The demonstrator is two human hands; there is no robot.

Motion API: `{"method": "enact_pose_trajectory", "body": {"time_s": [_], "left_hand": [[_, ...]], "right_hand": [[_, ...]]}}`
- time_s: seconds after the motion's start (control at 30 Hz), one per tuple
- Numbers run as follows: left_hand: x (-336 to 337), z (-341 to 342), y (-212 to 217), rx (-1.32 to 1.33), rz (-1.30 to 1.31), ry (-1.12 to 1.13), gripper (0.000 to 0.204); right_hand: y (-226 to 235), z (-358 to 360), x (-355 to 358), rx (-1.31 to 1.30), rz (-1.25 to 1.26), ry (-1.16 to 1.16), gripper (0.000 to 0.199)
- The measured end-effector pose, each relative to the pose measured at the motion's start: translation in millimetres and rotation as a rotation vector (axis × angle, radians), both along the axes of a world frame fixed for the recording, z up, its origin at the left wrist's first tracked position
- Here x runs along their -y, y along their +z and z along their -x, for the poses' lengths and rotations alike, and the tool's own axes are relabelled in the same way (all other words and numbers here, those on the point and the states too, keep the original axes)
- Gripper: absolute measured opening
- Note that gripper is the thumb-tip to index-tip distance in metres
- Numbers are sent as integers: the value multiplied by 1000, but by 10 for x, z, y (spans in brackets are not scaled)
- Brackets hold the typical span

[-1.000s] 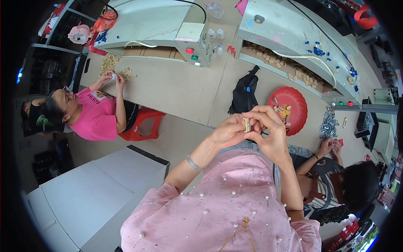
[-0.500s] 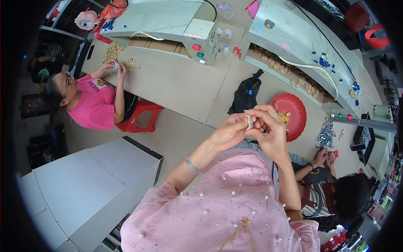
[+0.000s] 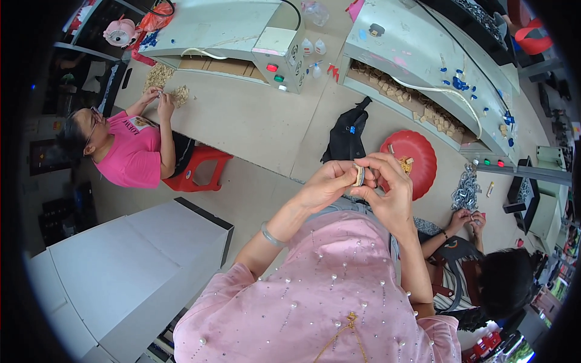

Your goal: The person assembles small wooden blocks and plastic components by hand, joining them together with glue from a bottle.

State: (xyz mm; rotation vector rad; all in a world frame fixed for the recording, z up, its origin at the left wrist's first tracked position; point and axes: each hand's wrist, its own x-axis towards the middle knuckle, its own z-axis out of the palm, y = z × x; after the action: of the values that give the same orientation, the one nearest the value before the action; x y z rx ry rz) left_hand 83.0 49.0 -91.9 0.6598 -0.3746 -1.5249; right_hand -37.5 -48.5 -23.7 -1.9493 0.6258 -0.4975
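Both my hands meet in front of my chest around one small tan piece with a dark grey edge (image 3: 359, 176); its exact kind is too small to make out. My left hand (image 3: 330, 184) pinches it between thumb and fingers, a pale bangle on that wrist. From the other side my right hand (image 3: 387, 184) closes on the same piece with thumb and fingertips. Just beyond the right hand stands a red scalloped plastic dish (image 3: 423, 163) with tan pieces (image 3: 404, 164) in it. A black bag (image 3: 348, 136) lies on the table farther off.
Two pale green machines (image 3: 411, 66) with slot openings stand along the table; tan pieces fill the right one's slot. A co-worker in pink (image 3: 130, 151) sits at left, another person (image 3: 460, 272) at right beside grey metal parts (image 3: 466, 190). A white cabinet (image 3: 133, 260) stands left of me.
The surroundings have shifted slightly left in the picture as my head turned. My hands keep their hold on the small piece, with little finger movement.
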Motion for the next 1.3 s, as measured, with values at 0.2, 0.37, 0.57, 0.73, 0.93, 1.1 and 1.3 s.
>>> {"method": "enact_pose_trajectory", "body": {"time_s": [0.2,0.37,0.57,0.73,0.93,1.1,1.3], "left_hand": [[3,15,-72,244,-62,66,36],[1,77,106,358,-89,233,23],[47,132,208,509,-127,304,18],[81,75,237,654,-176,318,17],[-27,-58,449,1009,-169,317,15],[12,-63,380,1093,-63,249,17],[44,-60,607,1037,-45,168,18]], "right_hand": [[-4,23,1,-51,178,-42,41],[-27,32,-13,-81,194,-129,39],[-141,37,0,-54,224,-150,39],[-114,-12,25,-52,175,-145,37],[-14,-30,57,30,-17,-83,35],[37,42,76,-15,21,-35,28],[45,65,105,9,30,-129,25]]}}
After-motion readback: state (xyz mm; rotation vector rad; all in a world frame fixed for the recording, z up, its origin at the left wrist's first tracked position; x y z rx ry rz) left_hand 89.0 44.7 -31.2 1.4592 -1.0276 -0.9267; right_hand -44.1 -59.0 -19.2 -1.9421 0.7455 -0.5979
